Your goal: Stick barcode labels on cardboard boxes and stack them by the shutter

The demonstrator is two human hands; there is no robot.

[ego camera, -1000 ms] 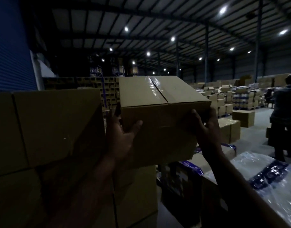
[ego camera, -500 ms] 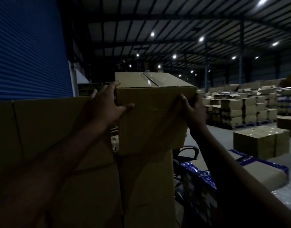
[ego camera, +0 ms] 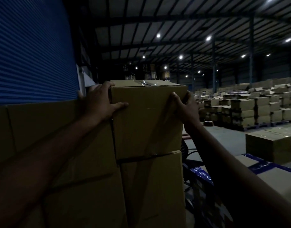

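Note:
A taped cardboard box [ego camera: 148, 119] sits on top of another box [ego camera: 153, 186] at the right end of a stack in front of the blue shutter [ego camera: 31, 50]. My left hand [ego camera: 100, 101] grips its upper left corner, thumb across the front face and fingers over the top edge. My right hand [ego camera: 185, 106] grips the upper right corner, fingers wrapped round the side. No barcode label shows on the near face in this dim light.
A wall of stacked boxes [ego camera: 50, 129] fills the left, level with the top box. To the right stand a blue-strapped carton [ego camera: 260, 175], a low box [ego camera: 271, 145] on the floor and pallets of boxes [ego camera: 250, 109] farther back.
The box was carried left toward the shutter and set down on the lower box. Both hands shifted up to its top corners. The view turned left.

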